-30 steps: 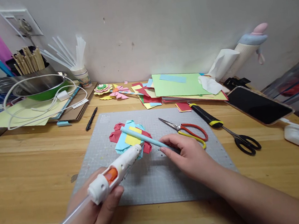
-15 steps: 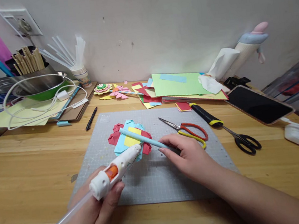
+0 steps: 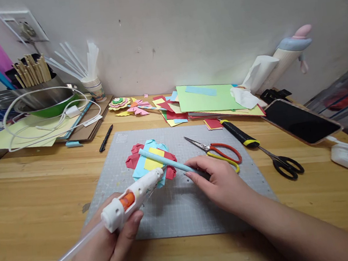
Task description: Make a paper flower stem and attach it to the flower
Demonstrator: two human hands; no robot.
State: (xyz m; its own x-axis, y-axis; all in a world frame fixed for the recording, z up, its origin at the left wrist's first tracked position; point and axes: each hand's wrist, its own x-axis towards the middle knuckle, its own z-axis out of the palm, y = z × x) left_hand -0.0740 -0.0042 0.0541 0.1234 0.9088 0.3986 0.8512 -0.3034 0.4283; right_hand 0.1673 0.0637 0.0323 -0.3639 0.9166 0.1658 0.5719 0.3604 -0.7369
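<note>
My left hand (image 3: 111, 238) is wrapped round a white hot glue gun (image 3: 140, 191) with a long clear glue stick (image 3: 63, 260) in its back end. The gun's nozzle points at the underside edge of a light blue rolled paper stick (image 3: 178, 165), close to it; whether they touch I cannot tell. Between thumb and fingers, my right hand (image 3: 214, 178) grips the near end of that stick. Its far end lies across a yellow paper square (image 3: 152, 163) on a folded paper flower (image 3: 141, 174) in blue and red. Part of the flower is hidden behind the gun.
The flower rests on a grey cutting mat (image 3: 184, 217). Red-and-yellow-handled scissors (image 3: 223, 154), a utility knife (image 3: 239, 133), black scissors (image 3: 286, 166) and a phone (image 3: 301, 120) lie to the right. Coloured paper (image 3: 211, 101), a pen (image 3: 106, 138) and a cup (image 3: 94, 89) of glue sticks are further back.
The glue gun in my left hand has shifted slightly left and toward me. My right hand, the paper stick and the flower look unchanged.
</note>
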